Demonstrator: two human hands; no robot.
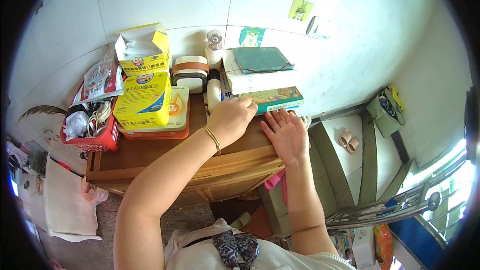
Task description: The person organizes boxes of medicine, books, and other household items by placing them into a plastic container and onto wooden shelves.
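A thick green book [273, 99] with an illustrated cover lies near the front right of a wooden cabinet [198, 120]. My left hand [233, 118], wearing a gold bangle, curls its fingers around the book's left front corner; the fingertips are partly hidden. Palm up, my right hand [287, 137] has its fingers spread at the book's front edge, and nothing lies in the palm. Behind the green book rises a stack of white-paged books [258, 81], topped by a teal notebook [262, 60] with a dark cord across it.
Left on the cabinet are a red plastic basket [92, 143] of odds and ends, yellow medicine boxes [142, 99] and an orange-edged box [176, 134]. A white bottle [214, 95] stands beside a lidded container [190, 77]. Steps [333, 157] and a metal railing [393, 210] are at right.
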